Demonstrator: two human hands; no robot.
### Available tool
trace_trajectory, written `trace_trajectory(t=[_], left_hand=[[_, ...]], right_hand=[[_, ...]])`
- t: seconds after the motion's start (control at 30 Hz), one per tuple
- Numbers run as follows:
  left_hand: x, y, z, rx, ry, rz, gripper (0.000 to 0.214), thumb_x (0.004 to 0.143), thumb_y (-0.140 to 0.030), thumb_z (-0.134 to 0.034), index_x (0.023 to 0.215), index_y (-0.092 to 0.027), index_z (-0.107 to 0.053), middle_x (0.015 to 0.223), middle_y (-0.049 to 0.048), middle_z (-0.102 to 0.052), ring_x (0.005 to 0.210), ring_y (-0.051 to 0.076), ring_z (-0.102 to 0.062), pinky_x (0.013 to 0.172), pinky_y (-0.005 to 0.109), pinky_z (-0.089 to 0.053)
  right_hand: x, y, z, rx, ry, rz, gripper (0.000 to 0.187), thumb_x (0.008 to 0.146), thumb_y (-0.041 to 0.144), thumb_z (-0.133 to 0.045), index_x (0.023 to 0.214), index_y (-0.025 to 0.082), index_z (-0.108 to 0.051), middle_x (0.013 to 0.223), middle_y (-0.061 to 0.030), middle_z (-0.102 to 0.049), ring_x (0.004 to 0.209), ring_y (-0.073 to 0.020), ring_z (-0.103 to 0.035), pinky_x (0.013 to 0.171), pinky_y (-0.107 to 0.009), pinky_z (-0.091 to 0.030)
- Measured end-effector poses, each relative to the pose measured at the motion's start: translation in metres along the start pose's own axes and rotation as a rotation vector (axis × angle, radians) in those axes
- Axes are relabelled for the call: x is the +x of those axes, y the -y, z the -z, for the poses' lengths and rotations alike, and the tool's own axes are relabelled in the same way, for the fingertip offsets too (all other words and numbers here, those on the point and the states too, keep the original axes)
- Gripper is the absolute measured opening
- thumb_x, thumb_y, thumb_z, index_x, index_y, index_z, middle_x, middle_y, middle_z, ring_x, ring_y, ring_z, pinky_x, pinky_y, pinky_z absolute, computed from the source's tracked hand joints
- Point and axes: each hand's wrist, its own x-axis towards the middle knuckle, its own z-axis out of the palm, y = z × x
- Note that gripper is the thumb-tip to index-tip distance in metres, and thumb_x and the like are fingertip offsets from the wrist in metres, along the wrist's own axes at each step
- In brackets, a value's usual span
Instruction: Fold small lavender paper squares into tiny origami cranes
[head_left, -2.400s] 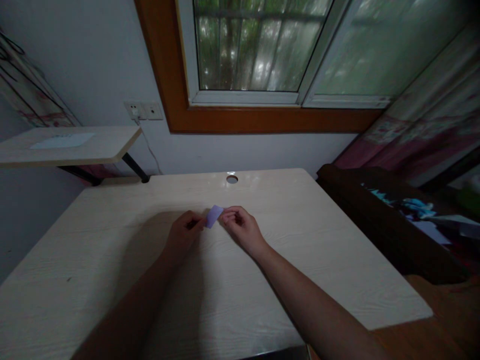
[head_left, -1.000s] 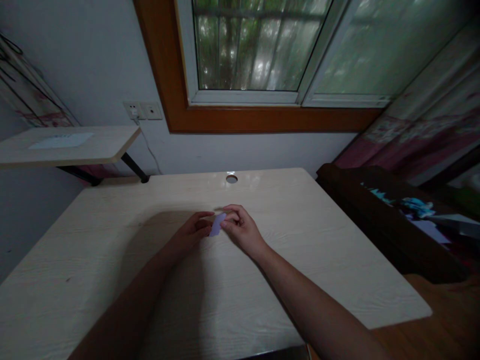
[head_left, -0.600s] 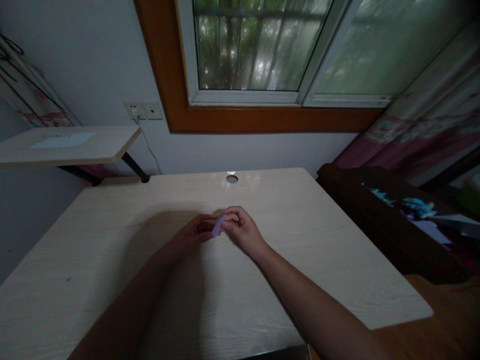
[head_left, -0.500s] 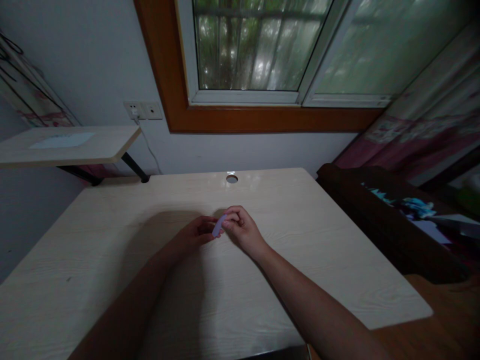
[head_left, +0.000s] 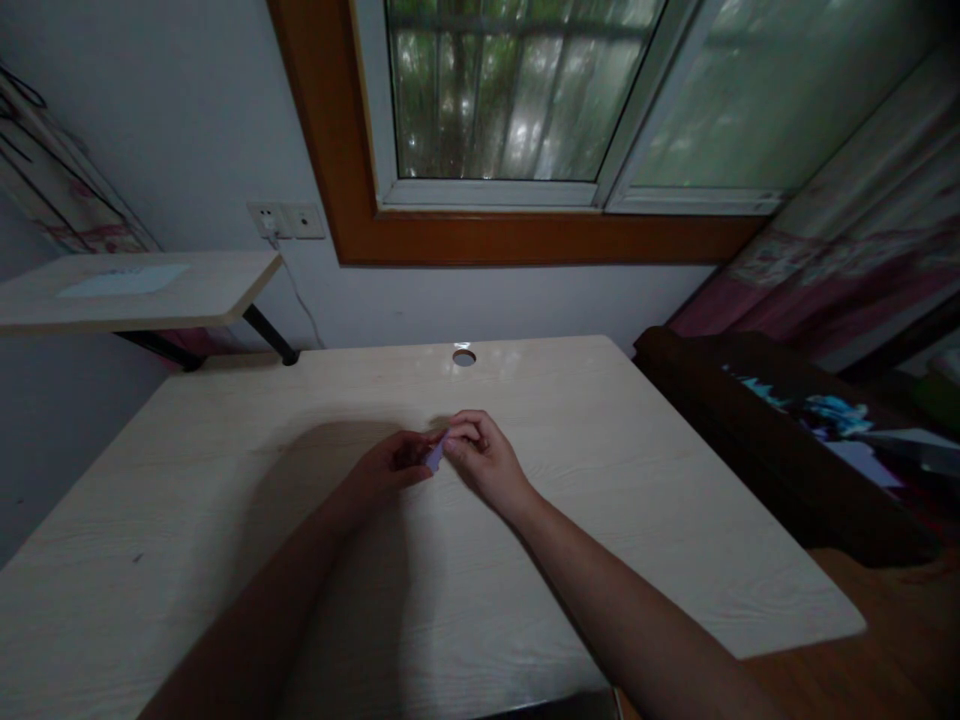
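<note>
A small, thin purple piece, perhaps folded paper (head_left: 436, 456), is held between both hands above the middle of the desk (head_left: 600, 520). My left hand (head_left: 397, 460) pinches its left side, with the thumb below and the fingers above. From the right, my right hand (head_left: 484, 450) grips its upper end between thumb and fingers. The fingers cover part of the piece, and I cannot make out its full shape.
At the left back, a raised shelf (head_left: 247, 290) on black legs bears a pale sheet (head_left: 124, 281). A cable hole (head_left: 464, 358) lies near the desk's back edge. Dark furniture with blue items (head_left: 836, 415) stands right. A dark object (head_left: 562, 708) shows at the front edge.
The purple piece has turned slightly and shows a smaller, more angular face. Both hands stay in nearly the same place, with only small finger movements.
</note>
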Motion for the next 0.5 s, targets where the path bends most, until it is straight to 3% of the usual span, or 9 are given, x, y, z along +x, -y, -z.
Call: trace_trajectory(t=[0.23, 0.5], left_hand=[[-0.0001, -0.0008, -0.0022, -0.024, -0.063, -0.011, 0.047, 0.067, -0.034, -0.080, 0.106, -0.017, -0.060, 0.104, 0.0097, -0.069, 0.095, 0.022, -0.065, 0.088, 0.038, -0.048], [0.0027, 0.0039, -0.0022, -0.054, -0.082, 0.015, 0.047, 0.067, -0.031, -0.080, 0.106, -0.016, -0.059, 0.101, 0.0083, -0.069, 0.092, 0.021, -0.065, 0.086, 0.037, -0.049]], right_hand=[[0.0016, 0.0004, -0.0013, -0.015, -0.035, -0.002, 0.033, 0.088, 0.036, -0.073, 0.113, 0.023, -0.057, 0.103, -0.0060, -0.066, 0.096, -0.0224, -0.062, 0.088, -0.035, -0.048], [0.0022, -0.0022, 0.0004, 0.001, 0.013, 0.036, 0.038, 0.086, 0.036, -0.076, 0.116, 0.023, -0.058, 0.091, -0.0028, -0.064, 0.084, -0.0200, -0.060, 0.080, -0.031, -0.048]])
